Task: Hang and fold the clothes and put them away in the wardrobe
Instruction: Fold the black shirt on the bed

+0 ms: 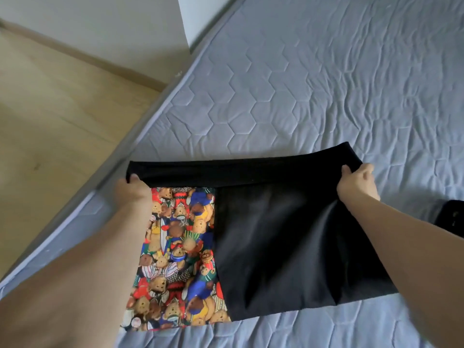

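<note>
Both hands are seen gripping a black garment (288, 237) by its far edge, which is folded back toward the person as a dark band. At the band's left end the left hand (133, 189) is curled around the cloth, one fingertip showing over the fabric; at the right end the right hand (357, 180) is closed on the corner, its fingers partly buried in the fold. The garment is laid flat on a grey-blue quilted mattress (301, 84), near the mattress's left edge. Its left part is covered by a bright teddy-bear print panel (180, 259), and part of that panel is hidden behind the left forearm. What kind of garment it is cannot be made out. A second dark object (452, 217) is cut off by the right border and cannot be identified. Wooden floor (50, 109) and a white wall (113, 26) are seen beyond the mattress.
</note>
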Motion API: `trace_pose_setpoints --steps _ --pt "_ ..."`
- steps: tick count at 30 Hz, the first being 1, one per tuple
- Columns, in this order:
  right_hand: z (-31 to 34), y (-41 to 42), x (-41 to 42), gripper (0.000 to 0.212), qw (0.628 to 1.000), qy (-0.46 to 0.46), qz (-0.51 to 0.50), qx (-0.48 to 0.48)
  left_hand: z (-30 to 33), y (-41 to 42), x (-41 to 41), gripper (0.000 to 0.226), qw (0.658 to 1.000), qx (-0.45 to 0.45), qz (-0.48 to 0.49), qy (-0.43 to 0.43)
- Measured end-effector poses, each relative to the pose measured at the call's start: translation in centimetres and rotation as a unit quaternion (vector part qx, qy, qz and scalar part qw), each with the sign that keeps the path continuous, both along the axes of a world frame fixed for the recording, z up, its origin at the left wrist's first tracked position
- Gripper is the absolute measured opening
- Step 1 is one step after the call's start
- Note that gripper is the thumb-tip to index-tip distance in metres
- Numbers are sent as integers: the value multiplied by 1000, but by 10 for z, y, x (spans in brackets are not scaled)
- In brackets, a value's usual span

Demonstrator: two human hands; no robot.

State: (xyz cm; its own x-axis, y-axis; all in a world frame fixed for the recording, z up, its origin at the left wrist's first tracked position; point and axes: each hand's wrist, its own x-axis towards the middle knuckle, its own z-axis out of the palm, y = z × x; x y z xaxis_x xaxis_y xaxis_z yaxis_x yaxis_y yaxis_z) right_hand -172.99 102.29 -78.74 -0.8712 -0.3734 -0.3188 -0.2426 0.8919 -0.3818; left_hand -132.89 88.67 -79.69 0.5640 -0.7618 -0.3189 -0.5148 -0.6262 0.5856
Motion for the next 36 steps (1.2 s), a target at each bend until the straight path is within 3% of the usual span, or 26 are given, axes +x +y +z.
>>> trace_pose_setpoints --steps 2,4,6,8,10,11,14,16,19,20,22,23,25,27,28,30,32,34,36 --pt "5 -5 5 53 998 64 17 16 7 -4 -11 47 997 -29 -31 -58" --pt "-1 4 23 63 977 165 131 23 11 16 -34 46 969 -91 -156 -170" --pt "-14 26 57 66 920 208 332 -14 8 61 -63 49 895 -165 -348 -224" --pt "-31 46 84 69 860 197 470 21 -6 113 -90 55 785 -166 -548 -237" --pt "-46 55 86 72 860 165 474 89 -26 141 -97 61 698 -126 -654 -264" --pt "-53 58 76 72 874 154 447 112 -35 137 -92 63 688 -108 -661 -277" --pt "-66 67 31 69 906 139 367 159 -63 100 -50 68 718 -58 -594 -359" --pt "-68 69 8 71 923 114 319 184 -71 78 -17 69 757 -1 -515 -403" --pt "-72 68 17 66 949 129 249 142 -64 67 -20 65 849 49 -388 -356" --pt "-71 69 32 65 947 158 257 107 -58 74 -36 65 862 34 -378 -336" --pt "-68 79 66 66 918 190 345 37 -43 102 -75 65 844 -44 -436 -309" --pt "-68 88 80 67 894 183 409 32 -35 124 -93 66 813 -83 -498 -289" --pt "-78 112 91 69 854 177 484 68 -29 175 -112 72 721 -97 -637 -253" --pt "-85 138 73 73 867 184 449 116 -35 204 -96 78 656 -54 -706 -262" --pt "-88 150 58 76 883 192 408 130 -42 205 -76 80 650 -36 -703 -285" --pt "-82 168 31 81 924 178 293 172 -51 197 -28 82 675 29 -654 -342" --pt "-69 171 18 85 964 125 155 174 -49 188 14 80 737 85 -554 -378" --pt "-59 170 24 79 977 142 92 128 -41 188 24 78 810 156 -434 -361" --pt "-55 161 38 75 988 115 19 102 -34 196 6 77 851 195 -368 -320"
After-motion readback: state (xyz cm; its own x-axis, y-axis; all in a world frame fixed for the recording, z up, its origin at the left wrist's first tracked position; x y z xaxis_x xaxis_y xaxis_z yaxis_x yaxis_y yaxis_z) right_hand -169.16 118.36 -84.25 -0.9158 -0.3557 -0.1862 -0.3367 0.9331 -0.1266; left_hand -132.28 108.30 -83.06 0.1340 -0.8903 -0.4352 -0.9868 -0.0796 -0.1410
